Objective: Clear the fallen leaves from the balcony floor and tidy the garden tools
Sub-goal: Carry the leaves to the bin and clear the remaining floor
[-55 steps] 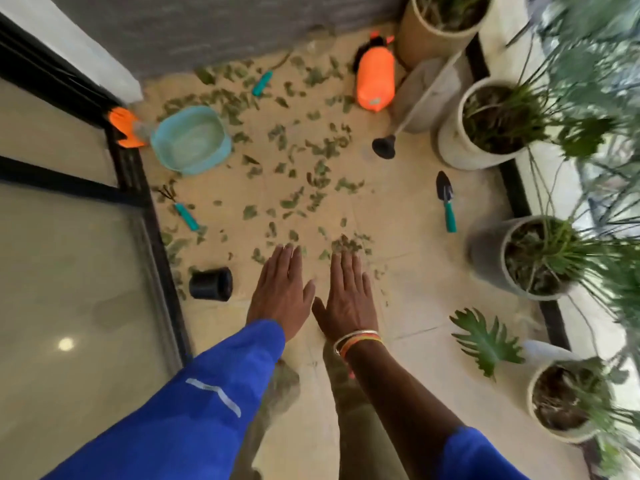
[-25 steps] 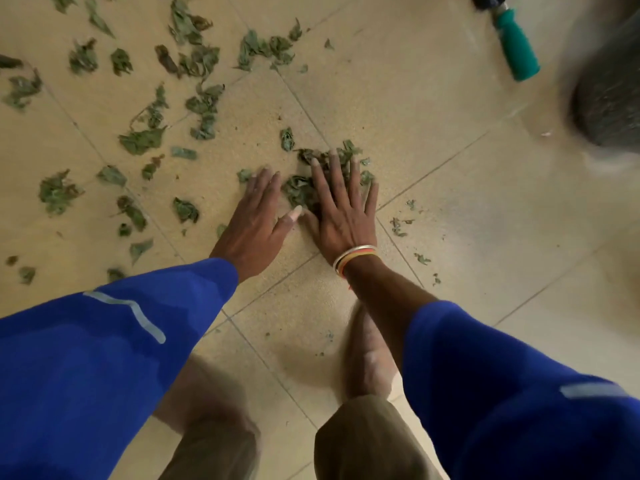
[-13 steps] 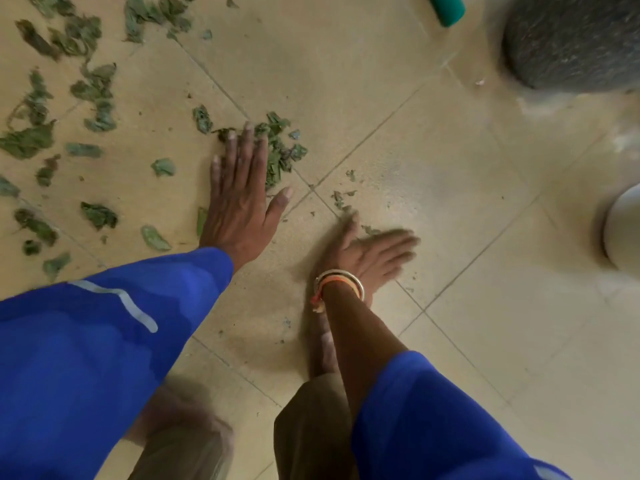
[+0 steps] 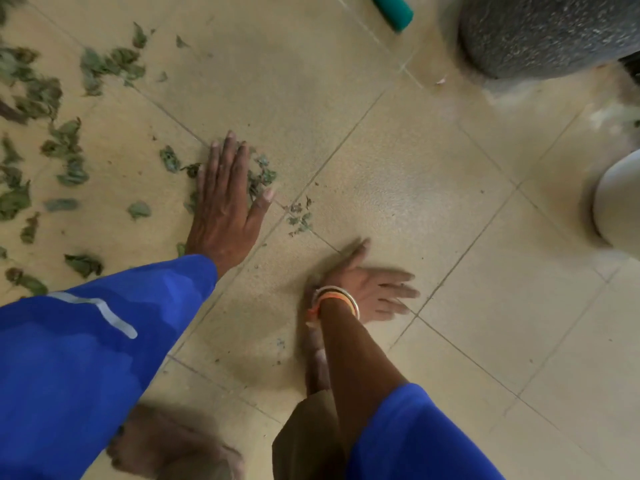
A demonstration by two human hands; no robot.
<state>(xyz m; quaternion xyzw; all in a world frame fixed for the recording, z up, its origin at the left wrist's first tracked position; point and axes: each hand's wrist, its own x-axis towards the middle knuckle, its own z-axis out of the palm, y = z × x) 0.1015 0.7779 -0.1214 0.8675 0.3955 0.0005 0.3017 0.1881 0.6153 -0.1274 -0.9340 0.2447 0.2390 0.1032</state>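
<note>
The right grip [image 4: 367, 292] has left the leaves [image 4: 266, 176].

the left sleeve [image 4: 86, 358] is bright blue with a pale grey stripe [image 4: 114, 320]. the right sleeve [image 4: 415, 438] is the same blue. the right wrist wears white and orange bangles [image 4: 337, 299]. the trousers [image 4: 308, 441] are olive-brown, the foot [image 4: 180, 448] is bare.

Grey speckled pot [image 4: 547, 32], white pot [image 4: 620, 202] at frame edge

**No Legible Text in View**

Nothing could be read anywhere. The blue sleeve [image 4: 69, 368] at 8 o'clock carried only a plain pale stripe [image 4: 104, 311], with no letters. The teal tool handle [image 4: 393, 10] at 12 o'clock and the speckled grey pot [image 4: 547, 32] at 1 o'clock bore no markings.
</note>
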